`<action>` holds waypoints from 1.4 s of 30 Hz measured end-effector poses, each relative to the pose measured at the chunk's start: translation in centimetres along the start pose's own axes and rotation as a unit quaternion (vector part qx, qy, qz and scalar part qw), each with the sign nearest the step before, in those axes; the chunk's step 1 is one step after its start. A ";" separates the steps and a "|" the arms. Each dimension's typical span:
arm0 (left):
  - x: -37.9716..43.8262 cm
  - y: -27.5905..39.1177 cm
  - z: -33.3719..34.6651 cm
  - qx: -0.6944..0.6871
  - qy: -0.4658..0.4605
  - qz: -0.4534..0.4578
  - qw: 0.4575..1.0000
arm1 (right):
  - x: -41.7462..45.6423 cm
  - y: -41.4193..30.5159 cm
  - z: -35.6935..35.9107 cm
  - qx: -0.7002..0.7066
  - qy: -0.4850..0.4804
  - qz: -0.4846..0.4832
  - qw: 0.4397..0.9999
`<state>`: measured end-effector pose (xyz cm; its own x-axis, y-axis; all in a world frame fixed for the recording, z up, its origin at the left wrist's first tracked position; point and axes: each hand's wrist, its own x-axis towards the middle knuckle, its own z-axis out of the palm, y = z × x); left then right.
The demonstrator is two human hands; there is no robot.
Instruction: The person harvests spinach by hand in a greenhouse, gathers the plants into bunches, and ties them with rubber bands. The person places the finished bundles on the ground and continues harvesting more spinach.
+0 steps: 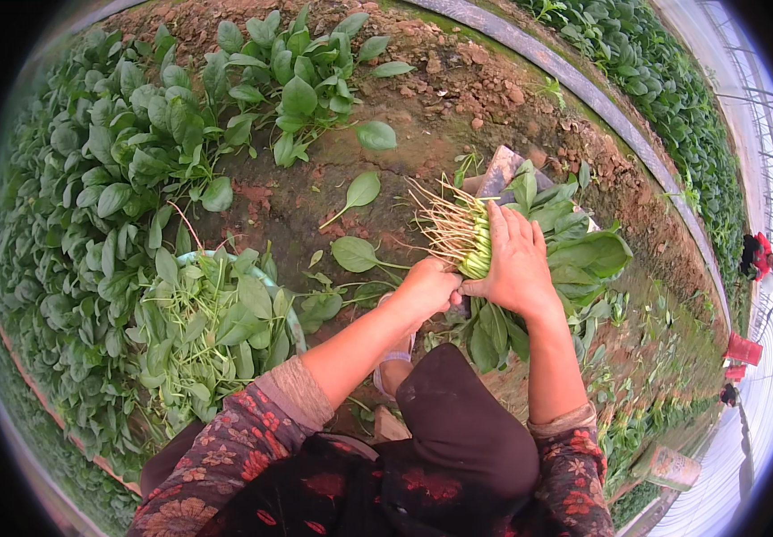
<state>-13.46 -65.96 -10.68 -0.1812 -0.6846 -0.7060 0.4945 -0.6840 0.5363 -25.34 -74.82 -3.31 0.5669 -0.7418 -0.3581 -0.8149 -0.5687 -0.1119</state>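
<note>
In front of my right knee lies a bunch of spinach (477, 235), its pale roots pointing left and its broad leaves to the right. My right hand (517, 262) is spread over the stems and holds the bunch down. My left hand (433, 288) is closed at the near edge of the stems, fingertips pinched close to my right thumb. Whatever the left fingers pinch is too small to tell. Beneath the bunch, part of a flat board (499, 168) shows; the leaves hide the rest.
At left, a pale-rimmed tub (295, 329) holds loose leaves and stems. Spinach plants (151, 127) grow thickly beyond it. Loose spinach leaves (354, 255) lie on the soil. A dark hose or strip (601, 94) curves along the bed. Another person (760, 256) and red containers (742, 349) are far right.
</note>
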 end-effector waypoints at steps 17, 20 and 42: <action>-0.2 4.3 -4.1 0.367 0.209 0.251 0.871 | -0.1 -0.2 1.4 0.004 0.084 0.018 0.996; 1.4 8.3 -3.2 0.432 0.245 0.451 0.742 | -0.5 -0.1 1.3 0.007 0.097 0.025 0.995; 7.0 2.5 -0.4 -0.365 -0.085 0.214 0.902 | 0.0 0.7 1.9 0.018 0.108 0.005 0.994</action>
<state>-13.14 -72.37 -14.43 0.0626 -0.9175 -0.3927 0.9666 -0.0422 0.2526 -26.15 -74.51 -5.15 0.5689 -0.8082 -0.1522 -0.8218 -0.5515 -0.1432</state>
